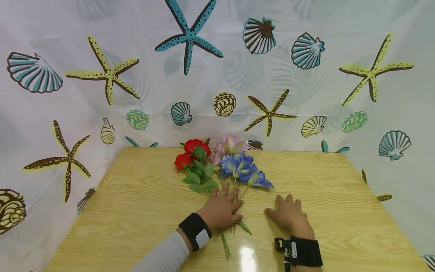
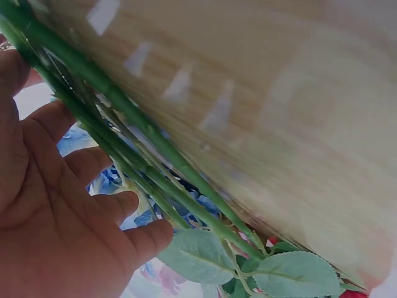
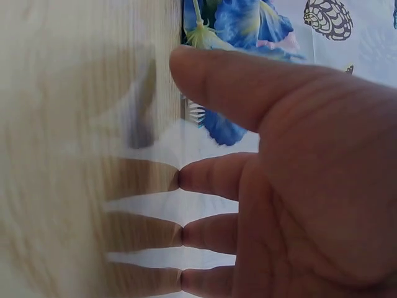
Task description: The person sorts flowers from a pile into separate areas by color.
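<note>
A bunch of artificial flowers lies on the wooden table: red roses, a pink bloom and blue blooms, with green leaves. My left hand rests palm down on the green stems, fingers spread and relaxed. In the left wrist view the left hand lies over the stems without closing round them. My right hand is flat on the table just right of the stems and holds nothing. In the right wrist view the right hand's fingertips touch the wood near a blue bloom.
A white curtain printed with starfish and shells hangs behind and along both sides of the table. The table's left edge and right edge run close to the cloth. Bare wood lies to either side of the bunch.
</note>
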Demonstrator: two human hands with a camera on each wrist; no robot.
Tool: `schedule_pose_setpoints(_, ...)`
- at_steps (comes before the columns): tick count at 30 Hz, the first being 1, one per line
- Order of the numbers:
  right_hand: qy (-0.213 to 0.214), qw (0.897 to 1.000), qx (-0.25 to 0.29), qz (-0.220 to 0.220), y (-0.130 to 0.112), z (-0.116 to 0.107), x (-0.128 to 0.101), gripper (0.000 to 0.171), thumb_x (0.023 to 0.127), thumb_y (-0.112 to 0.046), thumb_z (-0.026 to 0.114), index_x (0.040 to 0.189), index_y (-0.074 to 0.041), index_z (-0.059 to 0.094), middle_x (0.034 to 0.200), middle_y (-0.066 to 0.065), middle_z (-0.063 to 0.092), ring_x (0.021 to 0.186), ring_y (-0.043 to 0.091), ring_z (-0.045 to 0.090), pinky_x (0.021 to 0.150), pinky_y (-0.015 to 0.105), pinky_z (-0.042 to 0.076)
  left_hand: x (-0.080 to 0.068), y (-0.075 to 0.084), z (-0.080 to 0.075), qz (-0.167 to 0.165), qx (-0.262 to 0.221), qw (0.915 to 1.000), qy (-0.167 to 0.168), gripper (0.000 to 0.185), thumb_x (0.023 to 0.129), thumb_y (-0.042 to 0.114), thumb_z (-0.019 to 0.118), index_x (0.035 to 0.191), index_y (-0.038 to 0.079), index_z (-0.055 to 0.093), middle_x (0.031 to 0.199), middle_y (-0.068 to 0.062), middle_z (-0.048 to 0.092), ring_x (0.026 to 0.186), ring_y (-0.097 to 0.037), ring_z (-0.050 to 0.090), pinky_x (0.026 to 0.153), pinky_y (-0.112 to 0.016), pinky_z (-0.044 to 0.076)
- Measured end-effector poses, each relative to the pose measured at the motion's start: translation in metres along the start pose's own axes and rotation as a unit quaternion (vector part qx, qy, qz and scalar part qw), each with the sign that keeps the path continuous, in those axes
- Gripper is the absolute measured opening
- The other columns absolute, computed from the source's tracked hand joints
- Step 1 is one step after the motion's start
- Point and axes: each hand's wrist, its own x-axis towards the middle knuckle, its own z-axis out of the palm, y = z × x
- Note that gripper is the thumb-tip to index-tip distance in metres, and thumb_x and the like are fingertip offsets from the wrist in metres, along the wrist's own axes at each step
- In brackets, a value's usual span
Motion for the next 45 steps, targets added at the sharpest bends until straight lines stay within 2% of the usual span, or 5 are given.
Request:
schedule_pose_setpoints(7, 0.002, 1.000, 0.002, 0.001, 0.006, -0.001, 0.003, 0.087, 0.094, -0.051, 0.058, 0.152, 0.006, 0.029, 0.152, 0.043, 0.006, 0.136, 0.067, 0.000, 0.091, 0.085, 0.019, -0.011, -0.014, 0.000, 0.022, 0.008, 0.9997, 0.004, 0.057, 0.103, 0.059, 0.036, 0.153, 0.032, 0.040, 0.163, -0.004, 0.022, 0.149, -0.036, 0.012, 0.113, -0.060, 0.024)
schedule_pose_setpoints(12, 0.011, 1.000, -0.008, -0.009, 0.004, 0.000, 0.003, 0.085, 0.092, -0.045, 0.066, 0.151, 0.006, 0.032, 0.152, 0.043, 0.010, 0.136, 0.066, 0.005, 0.089, 0.085, 0.023, -0.024, -0.032, 0.003, 0.019, -0.004, 0.9998, 0.005, 0.057, 0.102, 0.058, 0.038, 0.153, 0.031, 0.041, 0.163, -0.005, 0.023, 0.149, -0.036, 0.012, 0.113, -0.061, 0.021)
schedule_pose_setpoints(25, 0.024, 0.999, -0.009, -0.028, 0.002, 0.000, 0.000, 0.083, 0.092, -0.039, 0.068, 0.150, 0.008, 0.032, 0.151, 0.044, 0.011, 0.135, 0.067, 0.004, 0.089, 0.085, 0.022, -0.091, -0.096, 0.025, -0.003, -0.055, 0.9976, 0.041, 0.059, 0.102, 0.056, 0.041, 0.152, 0.024, 0.044, 0.162, -0.012, 0.022, 0.149, -0.042, 0.009, 0.112, -0.068, 0.010)
schedule_pose_setpoints(39, 0.022, 0.999, -0.007, -0.027, 0.001, -0.001, -0.003, 0.081, 0.091, -0.037, 0.069, 0.149, 0.009, 0.034, 0.151, 0.044, 0.012, 0.135, 0.067, 0.006, 0.088, 0.085, 0.023, -0.155, -0.161, 0.050, -0.016, -0.087, 0.9941, 0.063, 0.061, 0.102, 0.057, 0.041, 0.153, 0.024, 0.042, 0.162, -0.010, 0.023, 0.148, -0.042, 0.012, 0.109, -0.067, 0.022)
schedule_pose_setpoints(45, 0.023, 0.999, -0.003, -0.027, 0.001, -0.001, -0.002, 0.081, 0.092, -0.037, 0.070, 0.148, 0.009, 0.034, 0.150, 0.044, 0.013, 0.135, 0.068, 0.005, 0.089, 0.086, 0.021, -0.175, -0.181, 0.055, -0.027, -0.095, 0.9921, 0.076, 0.060, 0.102, 0.054, 0.044, 0.153, 0.023, 0.041, 0.162, -0.011, 0.023, 0.147, -0.043, 0.014, 0.108, -0.066, 0.026)
